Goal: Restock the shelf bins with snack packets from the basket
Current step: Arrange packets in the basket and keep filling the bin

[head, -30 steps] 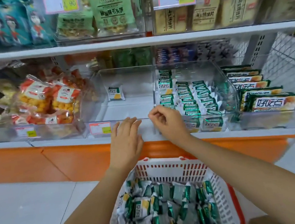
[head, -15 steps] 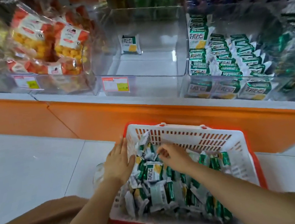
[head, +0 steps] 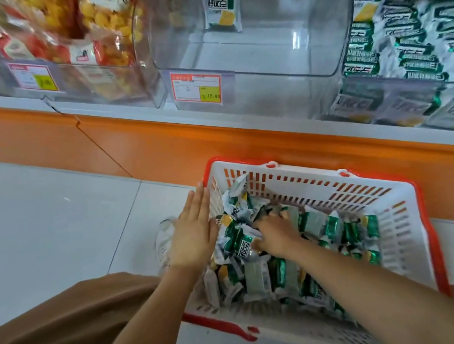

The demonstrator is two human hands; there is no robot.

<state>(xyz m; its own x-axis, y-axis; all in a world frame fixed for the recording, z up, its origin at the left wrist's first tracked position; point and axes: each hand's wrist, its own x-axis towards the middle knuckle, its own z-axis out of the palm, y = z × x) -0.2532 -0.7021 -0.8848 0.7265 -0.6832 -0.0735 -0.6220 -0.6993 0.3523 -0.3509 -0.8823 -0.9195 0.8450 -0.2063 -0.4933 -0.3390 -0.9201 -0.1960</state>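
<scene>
A white basket with a red rim stands on the floor below the shelf, holding several green and white snack packets. My right hand is sunk among the packets in the basket's middle, its fingers curled down into the pile around some of them. My left hand lies flat with straight fingers against the basket's left rim. Above, a clear shelf bin holds one packet standing at its back. The bin to its right is stacked with the same packets.
A bin of red and yellow snack bags sits left of the clear bin. Price tags hang on the bin fronts. An orange base panel runs under the shelf. My brown-clad knee is at lower left on the pale floor tiles.
Both hands dropped from the shelf edge to the basket. The right hand has pushed deeper into the packets; the left has settled flat at the basket's left rim. The view tilted down.
</scene>
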